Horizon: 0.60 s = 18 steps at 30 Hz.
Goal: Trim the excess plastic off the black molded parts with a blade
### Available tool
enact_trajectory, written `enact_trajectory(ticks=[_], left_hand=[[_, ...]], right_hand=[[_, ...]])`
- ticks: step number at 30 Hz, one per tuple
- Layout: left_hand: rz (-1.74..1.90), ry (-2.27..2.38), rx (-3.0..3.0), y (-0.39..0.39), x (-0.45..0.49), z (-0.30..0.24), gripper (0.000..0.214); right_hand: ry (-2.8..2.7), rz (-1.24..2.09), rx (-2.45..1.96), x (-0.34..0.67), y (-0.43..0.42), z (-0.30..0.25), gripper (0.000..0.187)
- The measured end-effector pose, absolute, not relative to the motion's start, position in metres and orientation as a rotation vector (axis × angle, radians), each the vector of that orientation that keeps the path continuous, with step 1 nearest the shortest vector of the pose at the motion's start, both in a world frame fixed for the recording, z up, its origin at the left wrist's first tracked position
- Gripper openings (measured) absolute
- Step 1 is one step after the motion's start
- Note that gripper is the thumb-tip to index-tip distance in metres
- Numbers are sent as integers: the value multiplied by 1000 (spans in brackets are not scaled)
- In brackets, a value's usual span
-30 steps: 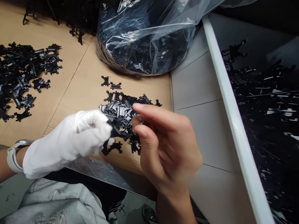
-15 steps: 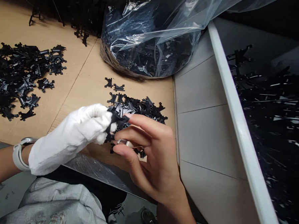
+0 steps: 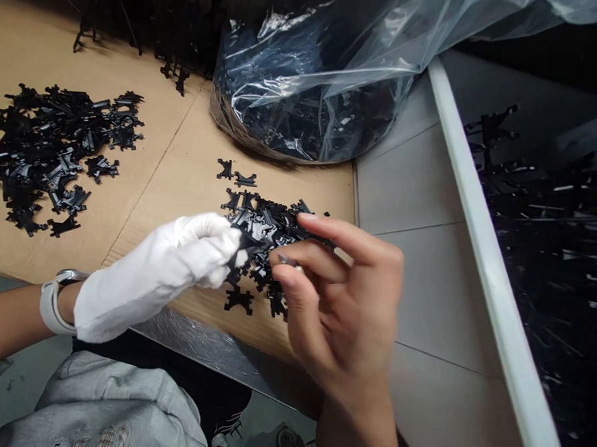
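Observation:
My left hand (image 3: 171, 267), in a white glove, pinches a small black plastic part (image 3: 245, 244) just above a pile of the same black parts (image 3: 268, 228) on the cardboard-covered table (image 3: 181, 164). My bare right hand (image 3: 344, 299) hovers close beside it, index finger stretched out, thumb and middle finger pinched on a small thin object I cannot make out. Its fingertips are next to the held part. One loose part (image 3: 238, 300) lies near the table's front edge.
A bigger heap of black parts (image 3: 52, 150) lies at the left. A clear plastic bag (image 3: 310, 84) full of parts stands at the back. A white-rimmed bin (image 3: 478, 239) holding several black parts fills the right side.
My right hand has drawn slightly back from the held part and its index finger has lifted. The view has shifted a little; the gloved hand keeps its grip.

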<state>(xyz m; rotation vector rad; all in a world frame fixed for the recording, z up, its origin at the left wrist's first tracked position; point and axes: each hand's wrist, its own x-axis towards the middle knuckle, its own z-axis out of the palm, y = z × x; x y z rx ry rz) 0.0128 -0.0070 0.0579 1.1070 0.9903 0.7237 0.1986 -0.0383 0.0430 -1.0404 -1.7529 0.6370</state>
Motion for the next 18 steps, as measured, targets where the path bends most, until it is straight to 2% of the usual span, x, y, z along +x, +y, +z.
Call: enact_trajectory(ticks=[3, 5, 7, 10, 14, 18], left_hand=[[726, 992, 1310, -6, 18, 49, 19], [604, 1009, 1718, -5, 23, 36, 25], [466, 1082, 2123, -4, 29, 23, 27], [331, 1241, 2431, 0, 37, 11, 25], [382, 1416, 2456, 8, 25, 18, 33], [489, 1763, 2277, 21, -37, 38, 40]], right_hand=[[-1677, 499, -1114, 205, -36, 44, 34], [-1633, 426, -1150, 207, -34, 43, 31], [-1624, 434, -1168, 207, -33, 41, 28], [-1590, 485, -1200, 206, -30, 38, 23], [-1530, 475, -1195, 208, -26, 36, 26], [-1575, 446, -1202, 210, -22, 38, 28]])
